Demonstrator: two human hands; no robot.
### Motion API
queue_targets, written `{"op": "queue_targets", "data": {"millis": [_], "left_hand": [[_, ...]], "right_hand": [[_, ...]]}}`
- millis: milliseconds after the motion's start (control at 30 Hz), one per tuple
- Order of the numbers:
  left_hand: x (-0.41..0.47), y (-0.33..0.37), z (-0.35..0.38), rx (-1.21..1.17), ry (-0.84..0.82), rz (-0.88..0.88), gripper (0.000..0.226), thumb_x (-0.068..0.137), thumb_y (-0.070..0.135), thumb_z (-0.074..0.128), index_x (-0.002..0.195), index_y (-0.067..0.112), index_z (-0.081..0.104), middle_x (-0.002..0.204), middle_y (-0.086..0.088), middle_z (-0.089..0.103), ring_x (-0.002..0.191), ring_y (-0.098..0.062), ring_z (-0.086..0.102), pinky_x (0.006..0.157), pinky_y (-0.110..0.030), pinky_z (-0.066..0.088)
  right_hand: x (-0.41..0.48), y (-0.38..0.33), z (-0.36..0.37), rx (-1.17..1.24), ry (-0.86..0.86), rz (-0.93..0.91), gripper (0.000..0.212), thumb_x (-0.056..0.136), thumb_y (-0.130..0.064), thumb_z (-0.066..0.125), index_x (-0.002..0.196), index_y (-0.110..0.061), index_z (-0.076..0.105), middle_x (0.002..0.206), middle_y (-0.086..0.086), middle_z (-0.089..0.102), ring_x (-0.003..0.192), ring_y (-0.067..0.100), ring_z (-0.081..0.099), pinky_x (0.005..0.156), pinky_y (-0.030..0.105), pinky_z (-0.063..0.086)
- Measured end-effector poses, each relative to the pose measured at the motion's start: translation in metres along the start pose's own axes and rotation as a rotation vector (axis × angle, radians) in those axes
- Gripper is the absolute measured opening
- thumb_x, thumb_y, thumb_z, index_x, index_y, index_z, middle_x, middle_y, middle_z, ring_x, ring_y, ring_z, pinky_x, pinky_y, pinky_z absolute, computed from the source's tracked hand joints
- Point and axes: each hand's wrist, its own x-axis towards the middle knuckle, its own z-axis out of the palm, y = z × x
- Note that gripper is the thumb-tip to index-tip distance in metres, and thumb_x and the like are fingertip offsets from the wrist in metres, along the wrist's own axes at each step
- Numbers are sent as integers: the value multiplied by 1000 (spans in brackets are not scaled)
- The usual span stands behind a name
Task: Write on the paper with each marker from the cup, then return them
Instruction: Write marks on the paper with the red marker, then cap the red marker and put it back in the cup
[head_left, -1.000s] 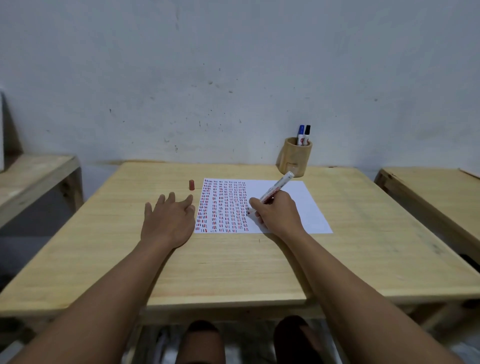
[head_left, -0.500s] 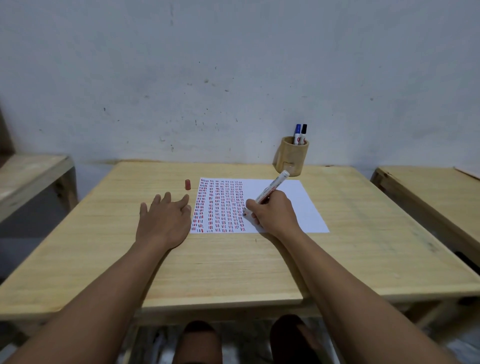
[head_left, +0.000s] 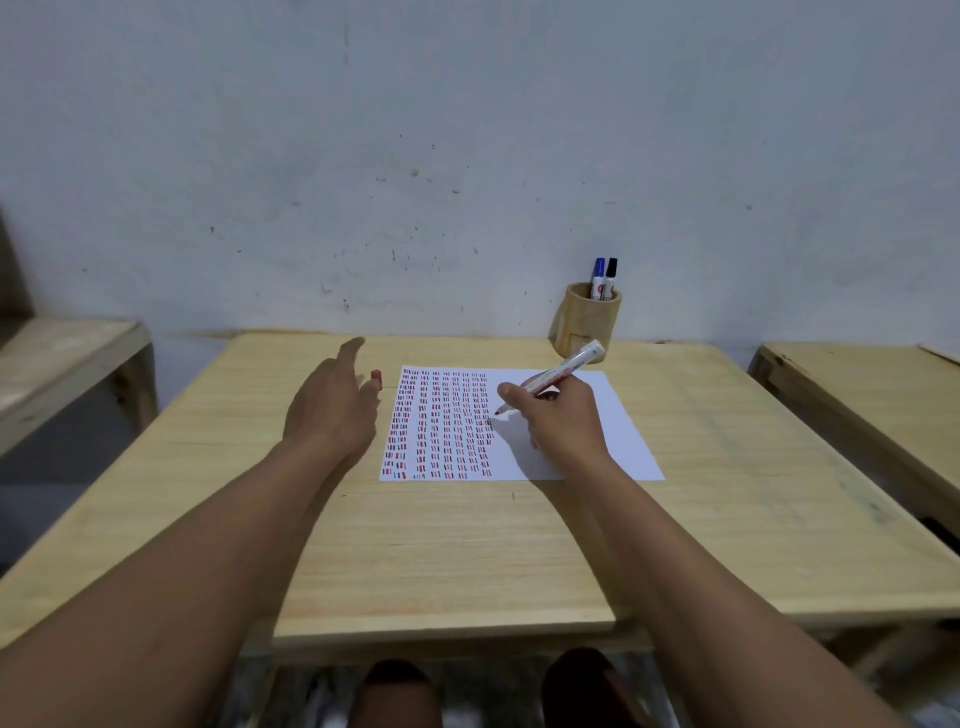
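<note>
A white sheet of paper (head_left: 618, 415) lies on the wooden table (head_left: 467, 545), its left half filled with columns of short red, blue and black dashes. My right hand (head_left: 553, 418) grips an uncapped white marker (head_left: 563, 370) with a red tip just above the paper beside the last column. My left hand (head_left: 330, 402) hovers above the table with fingers spread, close to the small red cap (head_left: 376, 378) standing left of the paper. A wooden cup (head_left: 587, 322) at the back holds a blue-capped marker (head_left: 598, 276) and a black-capped marker (head_left: 610, 277).
A wall rises right behind the table. A wooden bench (head_left: 67, 364) stands to the left and another wooden table (head_left: 872, 405) to the right. My knees show under the front edge.
My left hand has lifted off the table and moved forward toward the red cap. My right hand has raised the marker tip off the paper.
</note>
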Motion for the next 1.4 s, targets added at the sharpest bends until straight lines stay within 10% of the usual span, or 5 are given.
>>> {"op": "queue_targets", "data": {"millis": [400, 600, 833, 1400], "left_hand": [[15, -2, 2, 61, -5, 67, 18, 95, 11, 59, 104, 19, 72, 96, 0, 77, 90, -23, 69, 71, -31, 50], [-4, 26, -8, -365, 50, -3, 5, 92, 17, 69, 88, 16, 69, 82, 8, 70, 68, -4, 60, 51, -12, 39], [-15, 51, -14, -719, -37, -22, 10, 90, 18, 71, 88, 25, 77, 92, 2, 79, 90, -17, 70, 87, -34, 53], [-37, 87, -11, -782, -158, -16, 11, 94, 18, 67, 90, 22, 77, 97, -5, 77, 83, -16, 67, 76, -29, 52]], "right_hand": [[-4, -20, 14, 371, -167, 215, 15, 95, -13, 64, 92, 1, 70, 71, 9, 62, 54, 13, 53, 47, 21, 48], [-9, -29, 14, 499, -160, 289, 14, 93, -14, 66, 87, -2, 71, 70, 9, 63, 58, 16, 58, 52, 23, 53], [-17, -42, 7, 640, -104, 293, 15, 93, -16, 69, 90, -2, 72, 66, 3, 70, 48, 6, 59, 49, 19, 54], [-22, -39, -8, 630, -108, 296, 13, 90, -22, 76, 85, -11, 73, 72, -1, 70, 57, 5, 60, 53, 19, 54]]}}
